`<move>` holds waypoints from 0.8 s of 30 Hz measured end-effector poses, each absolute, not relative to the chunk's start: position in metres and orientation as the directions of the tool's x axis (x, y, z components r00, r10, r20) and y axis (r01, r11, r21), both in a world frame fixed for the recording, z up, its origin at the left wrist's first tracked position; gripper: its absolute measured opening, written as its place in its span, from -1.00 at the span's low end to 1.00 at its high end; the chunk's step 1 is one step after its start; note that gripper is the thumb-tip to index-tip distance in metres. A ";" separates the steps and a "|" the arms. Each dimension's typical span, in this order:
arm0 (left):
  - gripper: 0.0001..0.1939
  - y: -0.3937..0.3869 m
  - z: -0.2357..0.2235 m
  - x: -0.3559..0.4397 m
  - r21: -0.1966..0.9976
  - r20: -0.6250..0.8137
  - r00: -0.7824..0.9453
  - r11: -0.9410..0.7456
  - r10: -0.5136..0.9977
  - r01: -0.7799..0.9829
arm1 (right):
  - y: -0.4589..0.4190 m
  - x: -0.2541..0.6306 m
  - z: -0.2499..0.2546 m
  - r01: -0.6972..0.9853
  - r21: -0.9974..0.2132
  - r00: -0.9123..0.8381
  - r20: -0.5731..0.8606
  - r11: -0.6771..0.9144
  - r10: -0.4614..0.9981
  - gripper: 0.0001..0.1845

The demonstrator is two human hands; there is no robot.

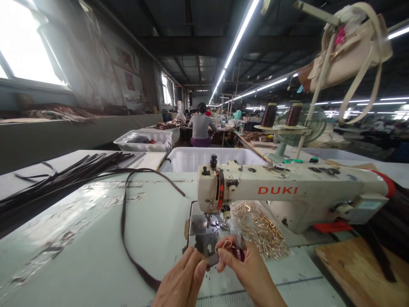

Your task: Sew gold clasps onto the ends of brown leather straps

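Observation:
My left hand [182, 279] is closed on a long dark brown strap [122, 219], which loops away over the left of the table. My right hand [246, 266] pinches a small gold metal clasp [227, 244] at the strap's end. Both hands are close together, just in front of the needle area of a white sewing machine [243, 183]. How the strap passes through the clasp is hidden by my fingers. Behind my right hand lies a clear plastic bag [260, 230] full of gold metal clasps.
A pile of dark straps [79, 175] lies at the left. Behind the machine stands a white plastic bin [211, 157]. Thread cones [269, 115] and a hanging beige handbag [345, 64] rise at the right, above a wooden board [361, 264]. A co-worker [201, 125] sits farther back.

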State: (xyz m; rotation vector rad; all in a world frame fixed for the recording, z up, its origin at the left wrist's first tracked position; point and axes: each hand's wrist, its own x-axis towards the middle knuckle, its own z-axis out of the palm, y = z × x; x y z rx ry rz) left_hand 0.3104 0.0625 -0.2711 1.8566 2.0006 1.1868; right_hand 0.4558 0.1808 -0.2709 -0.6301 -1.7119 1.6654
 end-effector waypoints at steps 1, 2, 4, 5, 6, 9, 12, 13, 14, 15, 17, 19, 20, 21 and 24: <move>-0.69 0.062 -0.269 0.311 0.629 0.383 -0.210 -0.088 0.899 0.772 | 0.180 0.456 -0.271 -0.122 -0.990 -0.634 0.136 0.075 0.761 -0.59; -0.69 0.062 -0.268 0.311 0.630 0.373 -0.215 -0.076 0.903 0.773 | 0.179 0.457 -0.270 -0.131 -0.987 -0.607 0.154 0.093 0.780 -0.60; -0.70 0.062 -0.268 0.312 0.638 0.339 -0.231 -0.043 0.912 0.769 | 0.175 0.458 -0.270 -0.129 -0.973 -0.577 0.232 0.192 0.783 -0.65; -0.70 0.061 -0.270 0.313 0.642 0.317 -0.240 -0.021 0.918 0.766 | 0.173 0.459 -0.270 -0.119 -0.959 -0.571 0.277 0.257 0.773 -0.69; -0.71 0.061 -0.271 0.313 0.644 0.291 -0.255 0.008 0.922 0.765 | 0.172 0.460 -0.271 -0.104 -0.943 -0.568 0.318 0.317 0.759 -0.73; -0.73 0.059 -0.275 0.314 0.621 0.209 -0.305 0.114 0.929 0.775 | 0.169 0.463 -0.272 -0.053 -0.900 -0.538 0.391 0.434 0.747 -0.80; -0.74 0.058 -0.277 0.314 0.586 0.177 -0.302 0.146 0.937 0.797 | 0.167 0.465 -0.272 -0.020 -0.833 -0.500 0.487 0.552 0.716 -0.84; -0.75 0.058 -0.277 0.313 0.582 0.180 -0.293 0.139 0.939 0.801 | 0.168 0.466 -0.272 -0.028 -0.795 -0.496 0.538 0.606 0.682 -0.83; -0.75 0.058 -0.278 0.313 0.583 0.183 -0.288 0.132 0.940 0.802 | 0.168 0.466 -0.272 -0.044 -0.749 -0.497 0.590 0.661 0.636 -0.81; -0.75 0.058 -0.278 0.313 0.586 0.186 -0.287 0.129 0.940 0.800 | 0.168 0.467 -0.272 -0.062 -0.698 -0.498 0.641 0.714 0.583 -0.78; -0.77 0.058 -0.280 0.313 0.590 0.200 -0.283 0.115 0.938 0.799 | 0.170 0.468 -0.274 -0.090 -0.565 -0.504 0.736 0.820 0.452 -0.70; -0.78 0.058 -0.281 0.313 0.589 0.216 -0.265 0.091 0.940 0.803 | 0.171 0.469 -0.277 -0.087 -0.408 -0.522 0.796 0.909 0.307 -0.64; -0.78 0.058 -0.283 0.314 0.591 0.224 -0.252 0.074 0.941 0.803 | 0.171 0.469 -0.280 -0.078 -0.337 -0.528 0.812 0.938 0.248 -0.63; -0.78 0.058 -0.284 0.314 0.599 0.233 -0.241 0.056 0.942 0.799 | 0.170 0.469 -0.283 -0.062 -0.280 -0.527 0.824 0.958 0.207 -0.61; -0.75 0.061 -0.291 0.316 0.656 0.239 -0.227 0.016 0.944 0.754 | 0.165 0.468 -0.292 -0.024 -0.230 -0.513 0.838 0.973 0.186 -0.59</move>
